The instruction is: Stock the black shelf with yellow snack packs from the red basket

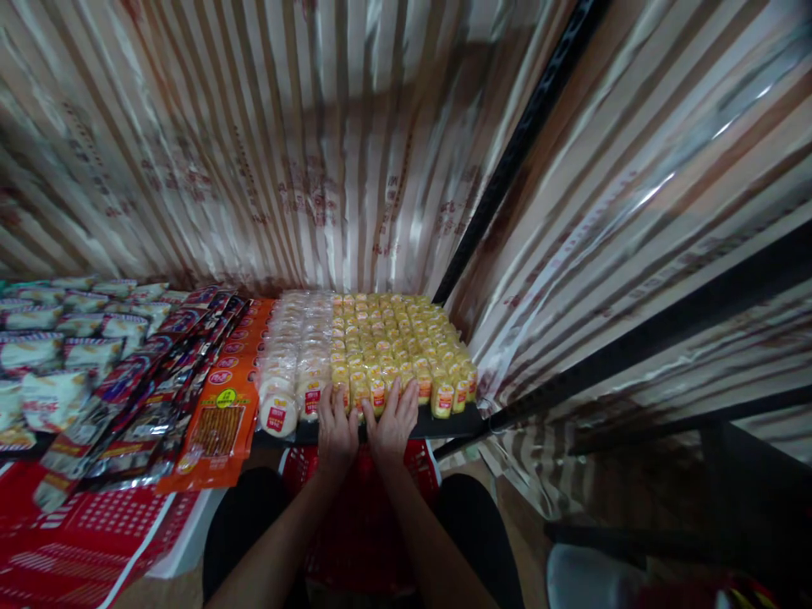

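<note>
Rows of small yellow wrapped snack packs (386,338) fill the right part of a dark shelf (469,420). My left hand (336,427) lies against the front of these packs at their left side, fingers stretched out. Beside it my right hand (392,420) rests on the front row too, its fingers spread over the packs. Neither hand is closed around a pack. White round wrapped snacks (279,410) stand in rows just left of my left hand. A few yellow packs (442,397) stand slightly forward at the right end.
Orange snack bags (219,423), dark shiny packets (145,397) and white pouches (54,397) lie further left. Red baskets (82,533) are below. Striped sheeting (355,144) hangs behind, with black metal posts (507,169) at the right. A pale bin (587,579) stands lower right.
</note>
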Tool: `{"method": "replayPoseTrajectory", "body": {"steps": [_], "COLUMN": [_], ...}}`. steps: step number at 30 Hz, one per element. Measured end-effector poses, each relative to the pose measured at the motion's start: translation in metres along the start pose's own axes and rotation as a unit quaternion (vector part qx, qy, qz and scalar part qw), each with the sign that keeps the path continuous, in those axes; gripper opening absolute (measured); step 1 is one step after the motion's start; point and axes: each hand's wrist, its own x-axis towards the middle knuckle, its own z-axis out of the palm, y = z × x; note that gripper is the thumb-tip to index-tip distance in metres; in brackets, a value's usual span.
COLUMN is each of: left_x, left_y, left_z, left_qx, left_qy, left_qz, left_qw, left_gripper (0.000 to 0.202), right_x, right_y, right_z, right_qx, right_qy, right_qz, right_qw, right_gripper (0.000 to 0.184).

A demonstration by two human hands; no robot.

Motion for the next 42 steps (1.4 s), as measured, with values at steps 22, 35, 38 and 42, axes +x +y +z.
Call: {"method": "replayPoseTrajectory", "body": {"steps": [22, 35, 38, 42], "left_x": [-0.002, 0.035, 0.048, 0.059], "left_y": [-0.004, 0.006, 0.005, -0.001], "left_z": [-0.001, -0.005, -0.007, -0.007], "left_qx": [0.055, 0.054, 0.043, 0.048], "left_qy": [-0.011, -0.194, -0.244, -0.276], "left_qz": [0.052, 0.321, 0.355, 0.38], "left_qw": [0.997, 0.925, 0.901, 0.881], "left_gripper": [0.043, 0.053, 0.054, 0.053], "right_x": [0.003, -0.01, -0.011, -0.011], "right_y": [0.008, 0.03, 0.035, 0.035], "right_z": [-0.013, -0.034, -0.035, -0.033], "right_qx": [0.137, 0.146, 0.146, 0.134], "right_qy": [-0.005, -0.028, -0.051, -0.058], "right_qz": [0.044, 0.005, -0.009, -0.017], "right_qw": [0.99, 0.989, 0.988, 0.989], "right_gripper": [0.053, 0.044, 0.046, 0.046]}}
